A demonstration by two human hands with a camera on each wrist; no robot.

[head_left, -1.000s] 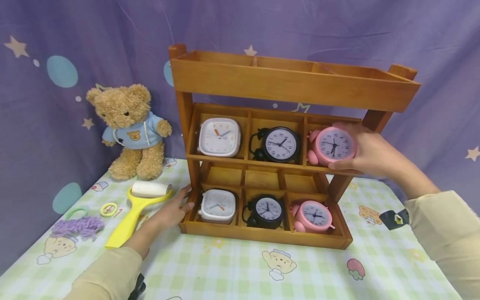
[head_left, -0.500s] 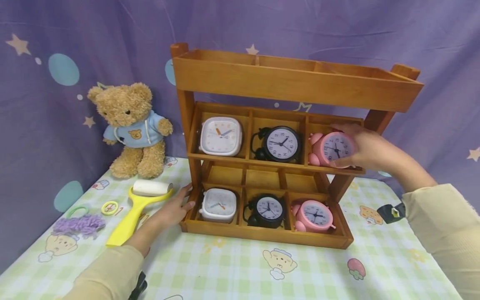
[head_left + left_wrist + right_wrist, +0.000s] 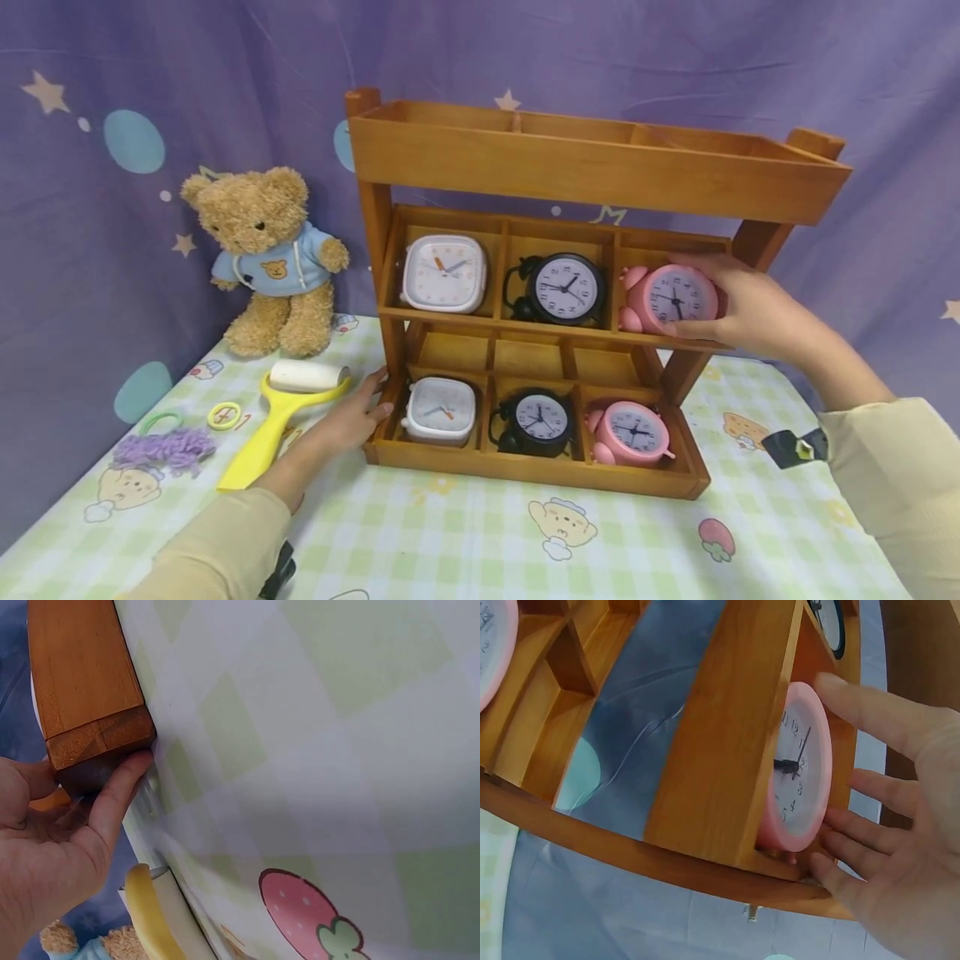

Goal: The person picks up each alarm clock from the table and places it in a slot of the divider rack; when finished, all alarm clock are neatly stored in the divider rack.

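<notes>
In the head view, a pink alarm clock (image 3: 678, 300) lies in the right compartment of the wooden rack's (image 3: 600, 171) middle tier. My right hand (image 3: 757, 308) holds it at the rim, thumb in front and fingers behind. The right wrist view shows the thumb and fingertips against the clock's pink edge. My left hand (image 3: 348, 417) rests against the left end of the rack's base, its fingers fairly straight. Beside the held clock sits a black alarm clock (image 3: 566, 287), then a white clock (image 3: 445, 272). Below are a white (image 3: 441, 410), a black (image 3: 540, 421) and a pink clock (image 3: 633, 432).
Left of the rack lie a yellow-handled roller (image 3: 258, 442), a fuzzy purple item (image 3: 165, 450), a green ring (image 3: 161, 422) and a yellow ring (image 3: 223, 416). A teddy bear (image 3: 273, 267) in a blue hoodie sits behind them. A checked cloth (image 3: 450, 533) covers the table.
The upper right pink clock has moved slightly lower and deeper into its compartment, its face turned a little, with my right hand on it. My left hand has stayed at the rack's base.
</notes>
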